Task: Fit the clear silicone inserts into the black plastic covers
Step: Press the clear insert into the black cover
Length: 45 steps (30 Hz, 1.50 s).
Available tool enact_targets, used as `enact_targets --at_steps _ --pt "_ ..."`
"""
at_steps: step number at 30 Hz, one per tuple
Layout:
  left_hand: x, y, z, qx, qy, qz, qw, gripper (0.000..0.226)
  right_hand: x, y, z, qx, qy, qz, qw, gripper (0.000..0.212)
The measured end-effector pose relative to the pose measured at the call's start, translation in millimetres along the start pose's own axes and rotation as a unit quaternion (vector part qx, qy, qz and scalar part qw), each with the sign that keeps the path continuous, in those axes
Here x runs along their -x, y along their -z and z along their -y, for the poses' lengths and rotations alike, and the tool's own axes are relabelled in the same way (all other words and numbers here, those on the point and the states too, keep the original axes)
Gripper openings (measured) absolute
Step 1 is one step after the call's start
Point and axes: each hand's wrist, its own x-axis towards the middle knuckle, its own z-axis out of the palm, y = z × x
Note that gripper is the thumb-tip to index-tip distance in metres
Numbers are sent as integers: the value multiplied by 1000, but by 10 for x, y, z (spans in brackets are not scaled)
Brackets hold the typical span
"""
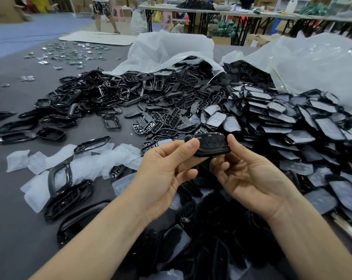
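Observation:
Both hands hold one black plastic cover (211, 145) above the table, button side toward me. My left hand (163, 170) pinches its left end with thumb and fingers. My right hand (249, 176) grips its right end, thumb on top. Whether an insert sits inside it is hidden. Loose clear silicone inserts (94, 158) lie scattered on the table to the left. A large heap of black covers with inserts fitted (292, 128) fills the right side. Bare black covers (167, 120) lie in a pile behind my hands.
Glossy black frames (86, 98) are heaped at the left and back. Two white plastic bags (171, 51) spill parts at the far side. Small shiny metal pieces (70, 53) lie far left. More black parts (201, 239) sit between my forearms. A person stands far behind.

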Motion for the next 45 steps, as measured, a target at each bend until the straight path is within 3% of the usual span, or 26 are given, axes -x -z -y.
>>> enact_targets --at_steps 10,15,18,21,26,31,38,41,45 --pt "-13 2 -22 -16 -3 0 1000 16 49 -51 5 6 -34 7 999 31" --pt "-28 21 -15 -21 -20 0 1000 17 50 -48 -18 -13 35 16 999 43" --pt "-36 29 6 -18 -40 -3 999 19 45 -20 -23 56 112 18 992 24" --pt "-50 38 14 -49 -88 -10 995 20 53 2 -12 146 185 41 971 6" --pt "-46 56 32 -159 -184 4 970 19 89 63 71 298 288 47 909 10" --pt "-36 52 28 -141 -145 41 978 21 150 49 111 404 349 62 843 20" --pt "-36 53 58 -113 -133 47 983 16 165 32 61 412 387 43 824 21" --pt "-26 62 17 -64 -84 80 991 18 162 27 70 428 395 44 812 12" --pt "-28 71 -44 -12 -6 92 996 34 177 11 71 509 429 68 743 21"
